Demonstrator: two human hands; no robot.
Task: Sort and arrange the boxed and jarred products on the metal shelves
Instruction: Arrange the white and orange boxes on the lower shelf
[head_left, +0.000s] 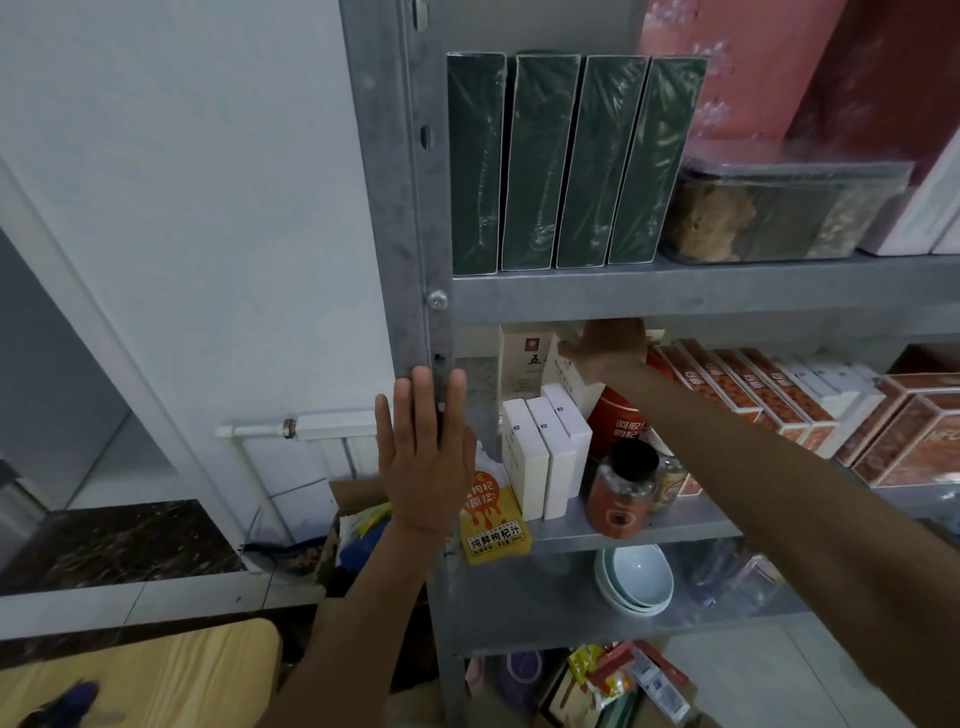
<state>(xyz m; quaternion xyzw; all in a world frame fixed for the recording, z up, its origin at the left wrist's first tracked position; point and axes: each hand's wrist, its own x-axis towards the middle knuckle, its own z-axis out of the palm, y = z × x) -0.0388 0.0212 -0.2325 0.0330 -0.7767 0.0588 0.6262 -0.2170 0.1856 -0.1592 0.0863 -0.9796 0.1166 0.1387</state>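
My left hand (423, 452) lies flat with straight fingers against the shelf's metal upright (410, 208). My right hand (605, 345) reaches deep into the middle shelf and grips a white box (569, 371) held above three upright white boxes (545, 457). A red tin (618, 423) and a black-lidded jar (621, 488) stand beside them. A yellow-orange pouch (493, 519) leans at the shelf's front left. On the upper shelf stand several dark green boxes (566, 161).
A clear tub (769, 213) and pink and red boxes (737, 67) fill the upper shelf's right. Rows of orange-red boxes (753, 395) line the middle shelf. Stacked pale bowls (636, 579) sit below. A cardboard carton (348, 509) stands left of the rack.
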